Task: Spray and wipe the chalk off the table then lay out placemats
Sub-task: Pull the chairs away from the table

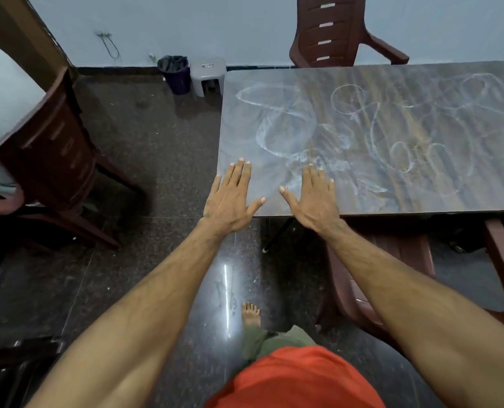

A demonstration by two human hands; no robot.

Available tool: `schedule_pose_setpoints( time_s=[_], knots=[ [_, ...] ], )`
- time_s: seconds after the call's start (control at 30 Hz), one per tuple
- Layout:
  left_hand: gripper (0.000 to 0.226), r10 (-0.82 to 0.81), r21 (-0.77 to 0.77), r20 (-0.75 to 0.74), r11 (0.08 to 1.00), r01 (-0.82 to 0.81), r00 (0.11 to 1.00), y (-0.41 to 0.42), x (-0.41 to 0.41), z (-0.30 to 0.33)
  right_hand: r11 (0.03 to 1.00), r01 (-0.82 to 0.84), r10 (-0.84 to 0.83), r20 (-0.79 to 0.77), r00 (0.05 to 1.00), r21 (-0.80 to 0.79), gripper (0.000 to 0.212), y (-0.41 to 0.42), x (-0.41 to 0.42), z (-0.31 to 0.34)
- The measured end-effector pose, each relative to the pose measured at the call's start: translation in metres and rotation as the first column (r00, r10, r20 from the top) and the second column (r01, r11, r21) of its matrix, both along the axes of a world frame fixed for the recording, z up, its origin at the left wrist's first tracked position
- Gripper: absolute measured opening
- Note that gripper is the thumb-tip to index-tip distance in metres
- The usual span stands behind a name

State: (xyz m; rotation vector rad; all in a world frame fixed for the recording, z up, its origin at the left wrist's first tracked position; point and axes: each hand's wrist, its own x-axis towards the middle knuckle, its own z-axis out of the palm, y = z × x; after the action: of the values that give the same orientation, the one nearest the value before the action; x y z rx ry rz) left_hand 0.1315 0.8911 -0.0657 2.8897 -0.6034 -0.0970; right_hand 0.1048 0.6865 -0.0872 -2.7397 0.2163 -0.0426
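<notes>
White chalk scribbles [286, 134] cover the brown wood-grain rectangular desk [421, 83], smeared at its near left corner, where the left hand [230, 198] and right hand [314, 198] hover flat with fingers straight and spread, holding nothing

Wood-grain table [421, 198] bears white chalk scribbles [289, 128] (smeared at its left end, loops further right).

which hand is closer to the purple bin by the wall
Left. The left hand lies at the table's near-left corner, on the purple bin's side; the right hand lies further right along the near edge.
</notes>
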Motion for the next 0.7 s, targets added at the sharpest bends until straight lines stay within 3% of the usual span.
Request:
schedule_pose_setpoints(
  time_s=[0.37, 0.7],
  knots=[
    [0.083, -0.088, -0.032, -0.004, 0.996, 0.088, 0.996, 0.051, 0.159, 0.001, 0.995, 0.104, -0.104, 0.004, 0.995, -0.003, 0.083, 0.060, 0.133, 0.006],
    [0.082, -0.322, -0.024, 0.000, 0.946, 0.322, 0.947, 0.093, 0.312, -0.005, 0.944, 0.328, -0.328, -0.002, 0.945, -0.040, 0.085, 0.116, 0.242, -0.005]
  ],
)
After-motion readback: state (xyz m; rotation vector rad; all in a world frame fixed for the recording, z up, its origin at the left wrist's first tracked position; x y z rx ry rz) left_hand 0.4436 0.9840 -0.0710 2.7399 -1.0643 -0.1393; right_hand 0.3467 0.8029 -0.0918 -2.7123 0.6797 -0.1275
